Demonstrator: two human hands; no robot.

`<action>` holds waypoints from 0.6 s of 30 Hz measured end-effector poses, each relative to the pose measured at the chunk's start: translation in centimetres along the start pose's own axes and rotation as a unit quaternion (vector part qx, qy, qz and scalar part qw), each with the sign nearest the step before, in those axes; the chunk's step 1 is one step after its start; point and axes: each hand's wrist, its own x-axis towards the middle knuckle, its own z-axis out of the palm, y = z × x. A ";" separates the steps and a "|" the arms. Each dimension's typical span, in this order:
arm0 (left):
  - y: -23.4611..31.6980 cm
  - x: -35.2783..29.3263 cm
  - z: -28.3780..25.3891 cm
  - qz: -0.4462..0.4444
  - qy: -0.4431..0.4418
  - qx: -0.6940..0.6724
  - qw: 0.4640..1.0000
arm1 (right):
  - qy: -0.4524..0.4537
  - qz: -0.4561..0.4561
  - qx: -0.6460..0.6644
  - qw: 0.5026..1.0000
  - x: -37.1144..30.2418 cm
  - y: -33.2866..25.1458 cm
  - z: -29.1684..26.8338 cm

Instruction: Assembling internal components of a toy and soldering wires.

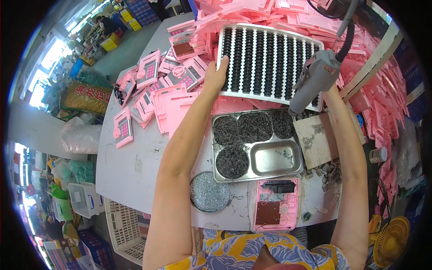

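My left hand [217,77] grips the left edge of a white tray [252,95] filled with rows of small black round parts. At the tray's right edge, my right hand [332,93] holds on, its fingers mostly hidden behind a hanging grey electric screwdriver [315,76]. Just below lies a metal tray [215,155] with round hollows, several heaped with dark screws [231,162]; one rectangular hollow shows bare metal. Nearer me, a round dish [209,192] of small silvery pieces sits beside an opened pink plastic casing [275,204] with a brown board and wires.
Pink plastic casings [180,74] are piled to the left, and a large heap of pink parts [378,99] spreads behind and right. A slanted pale post [373,67] stands at right. A square board [317,139] lies beside the metal tray. A yellow fan [391,240] is low right.
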 end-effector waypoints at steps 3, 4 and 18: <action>1.2 -2.9 -0.2 0.043 0.024 -0.082 0.995 | -0.029 -0.058 -0.007 0.998 -0.8 -1.0 0.7; 1.7 -3.6 0.1 0.052 0.031 -0.092 0.994 | -0.014 -0.115 -0.101 0.988 -1.6 -1.2 0.9; -0.5 -3.8 -1.2 0.063 0.110 0.089 0.988 | 0.004 -0.154 -0.219 0.963 1.9 1.0 2.5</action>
